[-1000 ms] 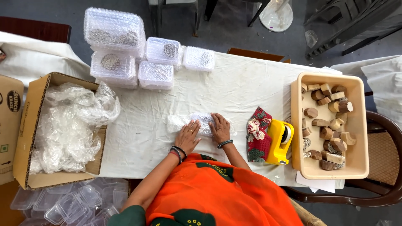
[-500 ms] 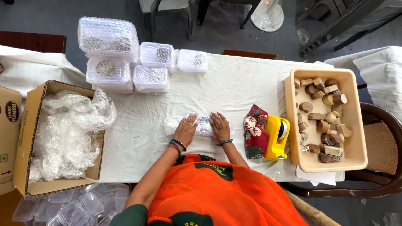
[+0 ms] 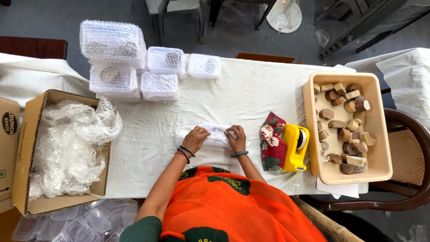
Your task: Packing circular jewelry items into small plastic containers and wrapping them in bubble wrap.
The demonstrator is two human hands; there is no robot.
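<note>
Bubble-wrapped bundle (image 3: 214, 136) lies near the table's (image 3: 251, 94) front edge, midway along it. Going left to right: a cardboard box (image 3: 27, 134) of bubble wrap (image 3: 67, 143), the left hand (image 3: 195, 139) pressing flat on the bundle, the right hand (image 3: 236, 137) curled over its end, a yellow tape dispenser (image 3: 295, 147), a tray (image 3: 380, 134) of wooden blocks (image 3: 345, 134).

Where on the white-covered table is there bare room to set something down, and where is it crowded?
Bare cloth lies between the wrapped boxes and the beige tray, beyond both hands. Another patch lies between the cardboard box and left hand. Crowded: far-left corner, and around the tape dispenser.
</note>
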